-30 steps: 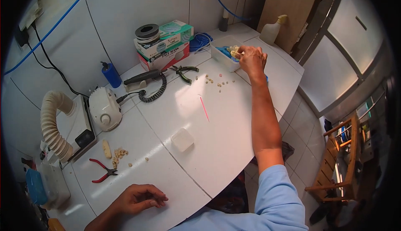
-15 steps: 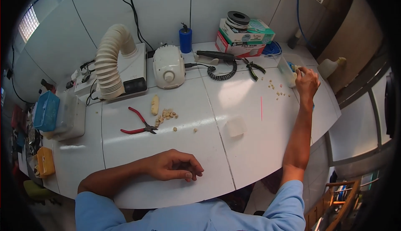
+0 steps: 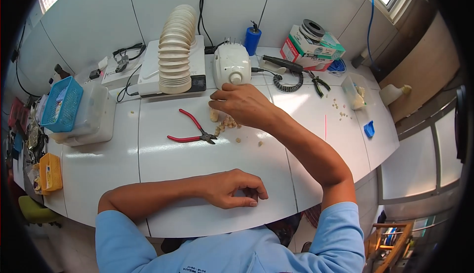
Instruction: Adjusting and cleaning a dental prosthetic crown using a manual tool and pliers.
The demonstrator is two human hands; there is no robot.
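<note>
My right hand [image 3: 242, 105] reaches across the table, fingers bent together and pointing left. Whatever may be between its fingertips is too small or hidden to make out. Just below those fingers stands or lies a pale yellow stick-like piece [image 3: 214, 115], partly covered by the hand. A heap of small cream-coloured tooth-like pieces [image 3: 227, 123] is beside it, with red-handled cutting pliers [image 3: 197, 130] to the left. My left hand [image 3: 237, 189] rests on the near part of the table, loosely curled, thumb apart from the fingers, with nothing in it.
At the back are a ribbed hose [image 3: 176, 50], a white control box [image 3: 232, 65] and a black handpiece [image 3: 282, 63]. To the right lie more small pieces [image 3: 340, 110], a pink stick [image 3: 326, 127], a clear tub [image 3: 354, 91] and a blue item [image 3: 369, 129]. Baskets [image 3: 63, 106] stand left.
My right hand has left the clear tub at the right and moved left to the heap. Its forearm now covers where the translucent block was. The view has shifted; my left hand stays resting.
</note>
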